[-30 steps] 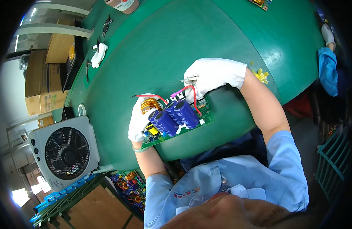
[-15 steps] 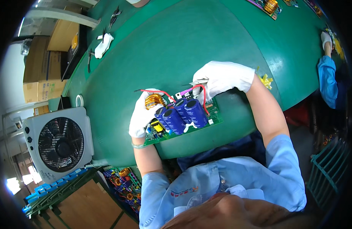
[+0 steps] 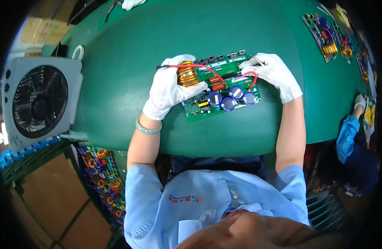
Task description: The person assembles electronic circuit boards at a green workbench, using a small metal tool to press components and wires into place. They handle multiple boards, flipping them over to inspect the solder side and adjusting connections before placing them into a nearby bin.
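A green circuit board lies before me over the green table, its several blue capacitors facing up. My left hand, in a white glove, grips the board's left end, fingers wrapped around a copper coil and thumb across the board. A red wire arches from the board over the coil to the left hand, its dark end sticking out. In its white glove, my right hand is closed on slim metal tweezers. Its fingertips touch the board's right end, beside a shorter red wire loop.
More populated boards lie at the far right, where another person's gloved hand works. A grey box fan stands at the left. Below it, several boards with coils fill a rack beside the table.
The board has tipped from a steep tilt to nearly flat, showing the capacitors' tops. Both hands have moved with it, the right one now at the board's right end. The view has shifted.
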Tool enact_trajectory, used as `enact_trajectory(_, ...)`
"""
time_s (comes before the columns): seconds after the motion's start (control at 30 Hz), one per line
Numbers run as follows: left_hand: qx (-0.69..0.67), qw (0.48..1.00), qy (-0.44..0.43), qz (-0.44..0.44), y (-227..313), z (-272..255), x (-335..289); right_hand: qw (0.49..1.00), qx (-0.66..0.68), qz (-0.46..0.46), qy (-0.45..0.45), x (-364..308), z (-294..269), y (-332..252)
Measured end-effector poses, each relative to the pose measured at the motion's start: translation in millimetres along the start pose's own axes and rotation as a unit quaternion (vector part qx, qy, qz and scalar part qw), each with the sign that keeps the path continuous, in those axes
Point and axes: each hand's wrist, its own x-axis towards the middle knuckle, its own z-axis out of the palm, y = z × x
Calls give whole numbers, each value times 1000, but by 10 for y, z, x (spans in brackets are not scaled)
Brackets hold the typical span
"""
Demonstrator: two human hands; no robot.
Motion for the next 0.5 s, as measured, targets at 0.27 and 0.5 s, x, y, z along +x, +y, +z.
enact_trajectory(0.27,-65,964,82,244,-172,24,64,989,30,28,145,-54,188,-116)
enact_trajectory(0.5,-121,978,74,153,-83,103,44,984,146,41,93,-47,130,-197)
